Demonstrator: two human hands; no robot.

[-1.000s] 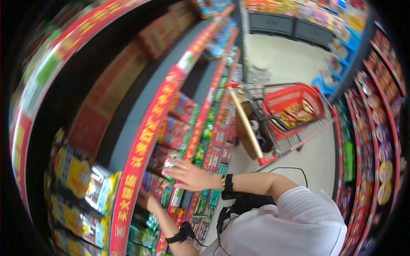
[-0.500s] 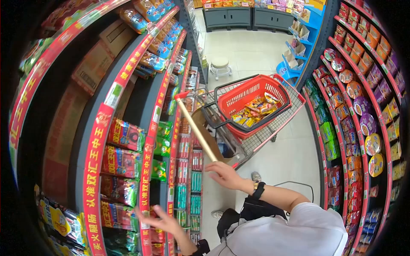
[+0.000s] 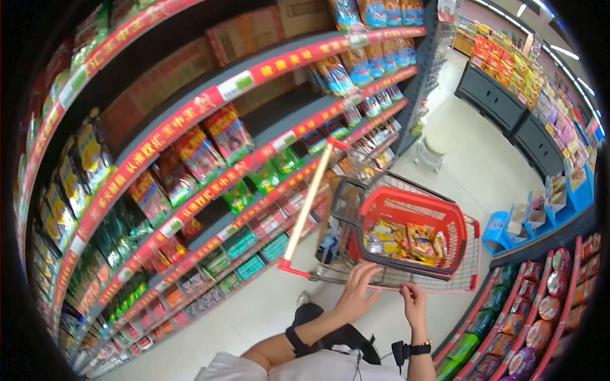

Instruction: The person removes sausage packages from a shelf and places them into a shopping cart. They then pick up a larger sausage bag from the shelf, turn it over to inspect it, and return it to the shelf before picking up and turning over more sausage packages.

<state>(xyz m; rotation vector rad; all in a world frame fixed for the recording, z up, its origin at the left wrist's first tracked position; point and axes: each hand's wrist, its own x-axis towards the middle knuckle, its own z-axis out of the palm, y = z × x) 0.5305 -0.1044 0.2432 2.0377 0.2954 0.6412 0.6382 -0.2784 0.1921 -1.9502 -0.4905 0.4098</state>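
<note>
A red shopping basket (image 3: 413,203) with black handles sits inside a wire shopping cart (image 3: 470,254). Several yellow and orange snack packs (image 3: 400,241) lie in the basket. Fingers stretched and slightly apart, my left hand (image 3: 358,293) reaches over the cart's near side, fingertips by the basket's lower corner. To its right, my right hand (image 3: 414,303) has its fingers curled in close to the cart's side rail; what they hold, if anything, I cannot tell. The cart's pale handle bar (image 3: 308,203) is at the left, away from both hands.
Left of the cart rises a long shelf (image 3: 267,70) of packaged snacks with red label strips. Another shelf (image 3: 508,311) of cup and bag foods curves along the lower right. A blue display rack (image 3: 553,216), a round stool (image 3: 432,152) and dark cabinets (image 3: 489,95) stand beyond.
My view has turned, so the shelf spreads wider on the left. My left hand has left the shelf and come to the cart's side. My right hand is off the handle bar, also by the side.
</note>
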